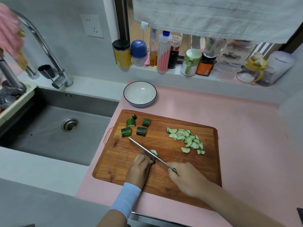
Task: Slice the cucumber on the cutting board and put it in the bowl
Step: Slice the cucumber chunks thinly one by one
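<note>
Steel sits close to skin: the fingers [145,161] of the left hand [139,168] curl down onto a cucumber piece [154,152]. It is mostly hidden, with only its pale cut end showing just beside the blade. The right hand [183,176] is clenched round the handle of the knife [142,149] at lower centre. With the knuckles so near the edge, a slip on so short a piece could nick a fingertip, or the stub could roll and cut unevenly. Outward on the wooden cutting board [114,161], four unsliced chunks [141,131] and an end tip wait at centre left, and the finished slices [186,139] lie heaped at centre right. The bowl [140,104], with no cucumber in it yet, stands just above the board on the pink surface [237,128], and the chunks lie to the side of the way there from the slices. The sink [49,133] opens at left, near enough to catch a stray slice, and jars [122,54] line the ledge above.
</note>
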Action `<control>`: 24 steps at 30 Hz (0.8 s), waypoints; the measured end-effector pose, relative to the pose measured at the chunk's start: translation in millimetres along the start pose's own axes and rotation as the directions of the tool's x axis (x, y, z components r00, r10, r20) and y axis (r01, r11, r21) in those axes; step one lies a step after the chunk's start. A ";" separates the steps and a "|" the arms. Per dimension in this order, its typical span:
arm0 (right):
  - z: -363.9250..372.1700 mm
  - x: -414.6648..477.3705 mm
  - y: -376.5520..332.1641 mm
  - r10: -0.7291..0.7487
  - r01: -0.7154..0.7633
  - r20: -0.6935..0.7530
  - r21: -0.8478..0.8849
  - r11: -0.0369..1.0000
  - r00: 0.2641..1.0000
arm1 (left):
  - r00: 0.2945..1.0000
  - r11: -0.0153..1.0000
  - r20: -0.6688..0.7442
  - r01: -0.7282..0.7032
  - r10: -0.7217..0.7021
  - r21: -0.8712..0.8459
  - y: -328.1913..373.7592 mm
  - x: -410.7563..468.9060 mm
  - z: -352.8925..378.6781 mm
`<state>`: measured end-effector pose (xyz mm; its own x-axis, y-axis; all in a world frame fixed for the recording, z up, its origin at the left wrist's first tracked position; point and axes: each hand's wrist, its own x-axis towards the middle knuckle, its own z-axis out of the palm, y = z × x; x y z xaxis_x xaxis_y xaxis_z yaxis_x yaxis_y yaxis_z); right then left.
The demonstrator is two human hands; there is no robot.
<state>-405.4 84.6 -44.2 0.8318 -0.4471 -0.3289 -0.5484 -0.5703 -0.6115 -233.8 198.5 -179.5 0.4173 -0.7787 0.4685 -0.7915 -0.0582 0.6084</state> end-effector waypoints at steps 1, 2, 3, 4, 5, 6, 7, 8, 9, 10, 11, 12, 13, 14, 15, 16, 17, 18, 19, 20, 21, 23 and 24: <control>-0.4 0.9 -0.8 -0.001 0.001 0.004 0.002 1.000 1.000 | 1.000 1.000 -0.002 -0.002 0.002 0.000 0.1 0.0 0.0; -0.6 2.0 -1.5 0.000 0.000 0.007 0.005 1.000 1.000 | 1.000 1.000 -0.004 -0.002 0.002 0.000 0.1 0.3 -0.1; -0.3 3.2 -1.8 0.002 -0.002 0.009 0.006 1.000 1.000 | 1.000 1.000 -0.008 -0.004 0.004 0.000 0.3 0.7 -0.3; 0.0 4.3 -2.1 0.003 -0.003 0.011 0.005 1.000 1.000 | 1.000 1.000 -0.012 -0.006 0.005 -0.003 0.7 0.7 -0.5; 0.5 5.3 -2.0 0.005 -0.005 0.012 0.002 1.000 1.000 | 1.000 1.000 -0.015 -0.007 0.006 -0.005 1.1 0.7 -0.6; 0.8 5.9 -1.8 0.005 -0.005 0.014 0.000 1.000 1.000 | 1.000 1.000 -0.016 -0.007 0.007 -0.006 1.8 0.7 -0.6; 0.8 6.0 -1.6 0.006 -0.006 0.016 0.000 1.000 1.000 | 1.000 1.000 -0.016 -0.004 0.004 -0.005 2.3 0.9 -0.6; 0.8 6.0 -1.5 0.010 -0.010 0.019 0.003 1.000 1.000 | 1.000 1.000 -0.015 0.001 -0.001 -0.002 2.7 1.0 -0.8; 0.4 5.6 -1.4 0.013 -0.013 0.022 0.006 1.000 1.000 | 1.000 1.000 -0.015 0.007 -0.007 -0.001 3.0 1.1 -1.0; 0.2 5.4 -2.0 0.016 -0.016 0.023 0.008 1.000 1.000 | 1.000 1.000 -0.015 0.011 -0.011 -0.001 3.4 1.0 -1.3; 0.2 5.6 -2.7 0.017 -0.018 0.024 0.008 1.000 1.000 | 1.000 1.000 -0.018 0.010 -0.010 0.001 3.7 0.9 -1.7; 0.6 6.2 -3.4 0.017 -0.017 0.024 0.007 1.000 1.000 | 1.000 1.000 -0.021 0.008 -0.008 0.004 3.6 0.6 -1.8; 1.6 7.4 -3.7 0.017 -0.017 0.024 0.003 1.000 1.000 | 1.000 1.000 -0.023 0.005 -0.005 0.006 3.8 0.4 -2.1; 2.5 9.0 -3.8 0.016 -0.016 0.023 -0.001 1.000 1.000 | 1.000 1.000 -0.024 0.004 -0.003 0.005 3.7 0.2 -2.2; 3.5 10.7 -3.6 0.015 -0.015 0.022 -0.004 1.000 1.000 | 1.000 1.000 -0.025 0.004 -0.004 0.004 3.6 0.3 -2.2; 4.2 12.1 -3.3 0.014 -0.014 0.021 -0.009 1.000 1.000 | 1.000 1.000 -0.024 0.005 -0.005 0.002 3.9 0.7 -2.3; 4.6 13.3 -3.3 0.014 -0.014 0.021 -0.015 1.000 1.000 | 1.000 1.000 -0.023 0.005 -0.005 0.003 3.6 0.9 -2.0; 4.5 13.9 -3.6 0.014 -0.013 0.022 -0.022 1.000 1.000 | 1.000 1.000 -0.023 0.003 -0.003 0.006 3.5 1.0 -2.0; 4.3 14.0 -4.0 0.014 -0.013 0.023 -0.027 1.000 1.000 | 1.000 1.000 -0.023 0.001 -0.001 0.008 3.3 1.2 -1.7; 4.0 14.1 -4.7 0.014 -0.013 0.023 -0.028 1.000 1.000 | 1.000 1.000 -0.022 0.001 -0.001 0.009 2.9 1.0 -1.6; 3.9 13.8 -5.2 0.014 -0.014 0.021 -0.026 1.000 1.000 | 1.000 1.000 -0.019 0.002 -0.002 0.010 2.5 0.8 -1.5; 3.6 14.2 -6.2 0.014 -0.014 0.020 -0.021 1.000 1.000 | 1.000 1.000 -0.013 0.008 -0.007 0.011 2.0 0.2 -1.2; 3.8 14.7 -6.5 0.013 -0.013 0.022 -0.017 1.000 1.000 | 1.000 1.000 -0.011 0.009 -0.009 0.013 1.8 -0.1 -1.1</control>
<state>-389.2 84.4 -47.8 0.8261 -0.4393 -0.3530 -0.5605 -0.5760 -0.5950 -234.8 199.1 -177.7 0.4291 -0.7710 0.4705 -0.7935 -0.0729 0.6042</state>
